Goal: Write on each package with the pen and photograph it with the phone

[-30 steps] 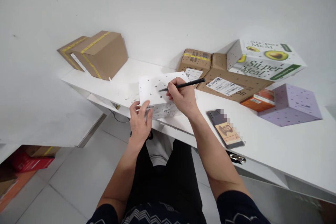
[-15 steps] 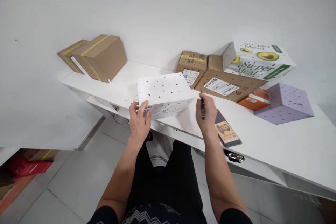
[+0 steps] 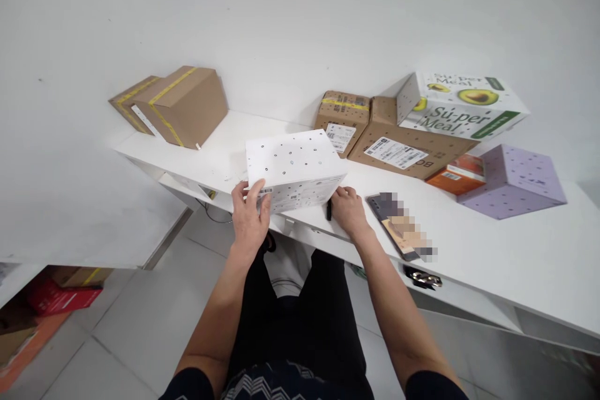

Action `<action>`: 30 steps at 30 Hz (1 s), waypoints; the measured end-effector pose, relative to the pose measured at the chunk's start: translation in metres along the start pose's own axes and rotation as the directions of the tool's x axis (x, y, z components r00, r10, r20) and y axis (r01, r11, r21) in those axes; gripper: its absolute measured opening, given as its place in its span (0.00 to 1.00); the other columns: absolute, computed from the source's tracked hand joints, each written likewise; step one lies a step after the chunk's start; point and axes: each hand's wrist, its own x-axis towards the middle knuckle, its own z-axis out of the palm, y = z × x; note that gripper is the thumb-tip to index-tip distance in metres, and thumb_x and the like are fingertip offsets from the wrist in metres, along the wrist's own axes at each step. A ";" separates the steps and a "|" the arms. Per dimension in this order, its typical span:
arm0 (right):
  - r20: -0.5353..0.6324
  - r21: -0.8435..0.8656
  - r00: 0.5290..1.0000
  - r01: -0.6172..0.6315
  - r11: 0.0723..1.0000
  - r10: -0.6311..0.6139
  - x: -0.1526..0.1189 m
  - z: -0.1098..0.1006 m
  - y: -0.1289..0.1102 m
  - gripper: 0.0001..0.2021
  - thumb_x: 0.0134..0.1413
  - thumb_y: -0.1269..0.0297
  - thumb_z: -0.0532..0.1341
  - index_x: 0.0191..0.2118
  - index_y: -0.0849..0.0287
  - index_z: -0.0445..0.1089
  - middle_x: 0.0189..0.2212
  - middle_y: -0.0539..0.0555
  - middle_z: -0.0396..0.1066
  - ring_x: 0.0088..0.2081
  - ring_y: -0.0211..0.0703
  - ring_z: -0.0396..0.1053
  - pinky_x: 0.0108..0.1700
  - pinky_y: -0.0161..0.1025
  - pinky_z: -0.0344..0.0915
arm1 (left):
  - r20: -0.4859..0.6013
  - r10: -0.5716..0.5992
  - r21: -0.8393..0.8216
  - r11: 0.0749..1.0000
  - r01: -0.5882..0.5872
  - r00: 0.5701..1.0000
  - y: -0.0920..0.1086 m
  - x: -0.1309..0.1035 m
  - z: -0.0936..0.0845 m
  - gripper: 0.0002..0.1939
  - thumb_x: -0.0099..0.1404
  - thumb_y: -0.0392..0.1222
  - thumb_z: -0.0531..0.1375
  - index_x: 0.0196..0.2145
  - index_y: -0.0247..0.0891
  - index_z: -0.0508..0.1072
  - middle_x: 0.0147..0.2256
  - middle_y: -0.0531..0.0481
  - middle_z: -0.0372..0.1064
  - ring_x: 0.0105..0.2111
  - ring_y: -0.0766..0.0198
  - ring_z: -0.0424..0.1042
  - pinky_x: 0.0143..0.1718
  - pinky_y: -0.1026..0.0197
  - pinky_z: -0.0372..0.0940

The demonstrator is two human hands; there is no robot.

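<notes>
A white box (image 3: 293,159) with small dark ring marks on its top and sides sits near the front edge of the white table. My left hand (image 3: 250,212) grips its near left corner, thumb and fingers on the box. Beside the box's right end, my right hand (image 3: 347,207) rests low at the table with its fingers closed round a black pen (image 3: 329,209). A phone (image 3: 394,225) lies to the right of that hand, partly blurred out.
Brown cartons (image 3: 182,106) with yellow tape stand at the back left. Behind and right are labelled cartons (image 3: 344,122), a white avocado box (image 3: 469,106), an orange box (image 3: 457,176) and a purple box (image 3: 515,181). Dark hardware (image 3: 423,277) is on the front edge.
My right hand has moved left and down with the pen, from above the table near the phone to beside the white box. My left hand has kept its hold.
</notes>
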 end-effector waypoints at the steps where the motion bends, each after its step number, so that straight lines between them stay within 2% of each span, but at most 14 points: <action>1: -0.020 0.028 1.000 -0.007 1.000 0.007 -0.004 0.000 0.002 0.23 0.65 0.73 0.48 0.61 0.62 0.68 0.59 0.64 0.68 0.57 0.63 0.62 0.50 0.53 0.66 | 0.004 -0.004 -0.003 1.000 0.004 1.000 0.000 0.000 0.000 0.18 0.73 0.47 0.55 0.57 0.40 0.67 0.53 0.37 0.58 0.51 0.55 0.66 0.45 0.54 0.69; 4: -0.150 0.123 0.985 -0.066 0.990 0.084 -0.024 -0.002 0.019 0.24 0.65 0.72 0.48 0.64 0.62 0.64 0.59 0.65 0.68 0.56 0.60 0.63 0.55 0.54 0.64 | 0.022 -0.020 -0.007 1.000 0.020 1.000 0.000 0.001 -0.001 0.18 0.73 0.48 0.55 0.57 0.39 0.67 0.53 0.36 0.58 0.52 0.54 0.65 0.45 0.54 0.69; 7: -0.242 0.174 0.926 -0.254 0.951 0.292 -0.058 -0.005 0.046 0.26 0.66 0.58 0.53 0.66 0.62 0.61 0.61 0.69 0.64 0.60 0.64 0.60 0.58 0.60 0.60 | 0.034 -0.020 -0.018 1.000 0.021 0.999 -0.001 0.002 0.000 0.18 0.73 0.48 0.55 0.57 0.39 0.67 0.54 0.36 0.57 0.54 0.53 0.64 0.46 0.53 0.69; 9: -0.192 0.175 0.868 -0.429 0.886 0.459 -0.080 -0.005 0.067 0.35 0.60 0.47 0.59 0.67 0.60 0.58 0.65 0.71 0.57 0.63 0.71 0.55 0.58 0.66 0.58 | 0.032 -0.028 -0.029 0.999 0.029 0.999 -0.001 0.003 0.002 0.19 0.73 0.48 0.55 0.57 0.39 0.66 0.54 0.36 0.58 0.55 0.53 0.63 0.47 0.52 0.69; 11: -0.081 0.168 0.817 -0.554 0.816 0.571 -0.096 -0.003 0.086 0.43 0.52 0.41 0.64 0.68 0.58 0.56 0.67 0.72 0.53 0.64 0.75 0.52 0.57 0.67 0.58 | 0.029 -0.038 -0.040 0.998 0.040 0.999 -0.001 0.003 0.004 0.19 0.73 0.48 0.55 0.58 0.40 0.66 0.54 0.37 0.59 0.55 0.53 0.62 0.47 0.52 0.70; 13: 0.023 0.174 0.806 -0.586 0.792 0.591 -0.105 0.001 0.100 0.44 0.51 0.39 0.63 0.68 0.58 0.56 0.66 0.70 0.56 0.63 0.74 0.54 0.57 0.65 0.58 | 0.031 -0.049 -0.048 0.998 0.051 0.998 -0.001 0.003 0.005 0.19 0.73 0.48 0.55 0.58 0.40 0.66 0.55 0.37 0.59 0.55 0.53 0.62 0.46 0.53 0.70; 15: 0.053 0.192 0.825 -0.561 0.805 0.562 -0.107 0.004 0.109 0.42 0.53 0.41 0.61 0.68 0.59 0.57 0.63 0.69 0.61 0.61 0.71 0.57 0.57 0.62 0.59 | 0.036 -0.061 -0.047 0.997 0.062 0.997 0.000 0.003 0.005 0.19 0.73 0.48 0.55 0.58 0.40 0.66 0.55 0.36 0.59 0.55 0.53 0.62 0.45 0.54 0.70; 19: -0.012 0.208 0.850 -0.513 0.832 0.527 -0.104 0.006 0.110 0.40 0.54 0.45 0.60 0.67 0.64 0.58 0.58 0.71 0.67 0.56 0.68 0.62 0.54 0.59 0.61 | 0.042 -0.074 -0.032 0.997 0.076 0.996 0.001 0.002 0.004 0.19 0.73 0.49 0.55 0.57 0.40 0.66 0.55 0.36 0.58 0.56 0.53 0.62 0.44 0.54 0.70; 22: -0.041 0.302 0.803 -0.557 0.774 0.594 -0.102 0.002 0.103 0.42 0.49 0.46 0.64 0.66 0.65 0.60 0.55 0.72 0.69 0.55 0.68 0.64 0.54 0.61 0.61 | 0.041 -0.067 -0.022 0.997 0.068 0.997 -0.001 0.002 0.004 0.19 0.73 0.49 0.56 0.58 0.39 0.66 0.55 0.36 0.57 0.56 0.52 0.63 0.44 0.54 0.69; 24: -0.033 0.498 0.732 -0.578 0.647 0.680 -0.103 -0.003 0.096 0.44 0.44 0.46 0.67 0.65 0.64 0.62 0.52 0.69 0.72 0.52 0.63 0.67 0.55 0.59 0.62 | 0.036 -0.052 -0.020 0.998 0.053 0.998 -0.001 0.002 0.004 0.19 0.73 0.48 0.56 0.58 0.39 0.66 0.55 0.36 0.57 0.55 0.52 0.63 0.44 0.54 0.69; 26: 0.034 0.769 0.653 -0.500 0.398 0.756 -0.105 -0.010 0.086 0.44 0.40 0.46 0.70 0.62 0.62 0.64 0.48 0.63 0.74 0.46 0.55 0.71 0.51 0.53 0.66 | 0.029 -0.036 -0.012 0.999 0.036 0.999 -0.002 0.002 0.004 0.19 0.73 0.48 0.55 0.58 0.39 0.66 0.54 0.36 0.58 0.55 0.53 0.63 0.45 0.53 0.69; 27: 0.092 0.883 0.641 -0.406 0.235 0.762 -0.107 -0.014 0.079 0.42 0.39 0.47 0.70 0.60 0.61 0.67 0.45 0.60 0.75 0.42 0.50 0.72 0.48 0.49 0.69 | 0.026 -0.031 -0.005 1.000 0.031 0.999 -0.002 0.002 0.004 0.19 0.73 0.47 0.55 0.58 0.39 0.66 0.54 0.36 0.59 0.54 0.53 0.64 0.45 0.53 0.69; 28: 0.150 0.956 0.657 -0.286 0.060 0.739 -0.110 -0.020 0.070 0.38 0.39 0.47 0.70 0.57 0.60 0.69 0.42 0.57 0.76 0.38 0.47 0.73 0.44 0.46 0.70 | 0.024 -0.028 0.002 1.000 0.028 0.999 -0.002 0.002 0.003 0.19 0.73 0.47 0.55 0.57 0.39 0.66 0.54 0.36 0.59 0.54 0.53 0.64 0.45 0.53 0.69; 30: 0.228 0.957 0.761 -0.061 -0.283 0.608 -0.115 -0.031 0.048 0.31 0.40 0.46 0.68 0.51 0.59 0.73 0.40 0.57 0.77 0.36 0.46 0.74 0.39 0.43 0.72 | 0.019 -0.026 0.013 1.000 0.026 0.999 -0.002 0.002 0.003 0.19 0.73 0.48 0.55 0.58 0.39 0.66 0.54 0.36 0.59 0.54 0.53 0.64 0.45 0.53 0.69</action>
